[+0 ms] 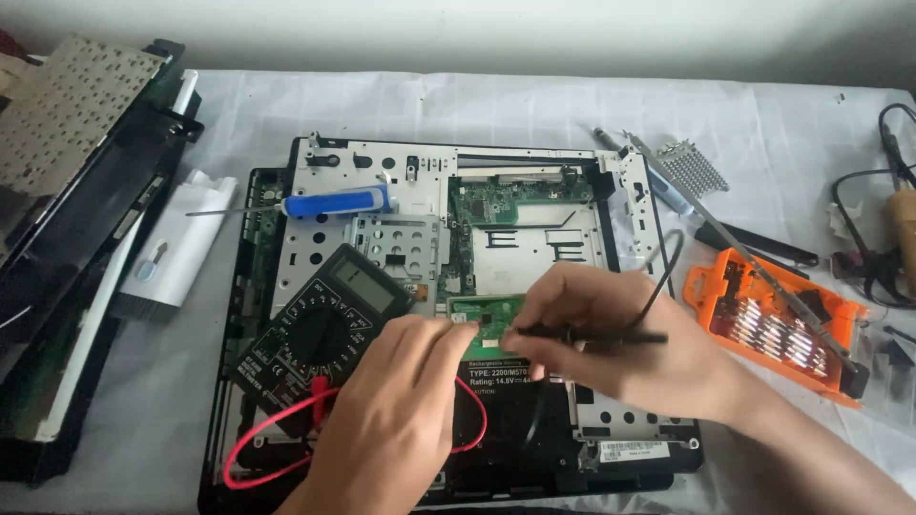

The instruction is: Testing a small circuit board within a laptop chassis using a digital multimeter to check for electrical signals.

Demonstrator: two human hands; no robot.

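An opened laptop chassis (534,172) lies on a white cloth, its metal frame and green boards exposed. My right hand (620,343) pinches a black test probe (611,336) whose tip rests on a small green circuit board (482,313) near the middle. My left hand (401,410) sits beside it, fingers curled at the board's left edge; its red lead (262,429) loops underneath. Whether it holds a probe is hidden. A black multimeter (320,329) lies on the chassis, left of both hands.
A blue-handled screwdriver (334,202) lies on the frame's upper left. An orange bit case (773,329) and loose tools sit to the right. A white box (181,243) and a removed keyboard (67,105) are at the left. A soldering iron (902,224) lies far right.
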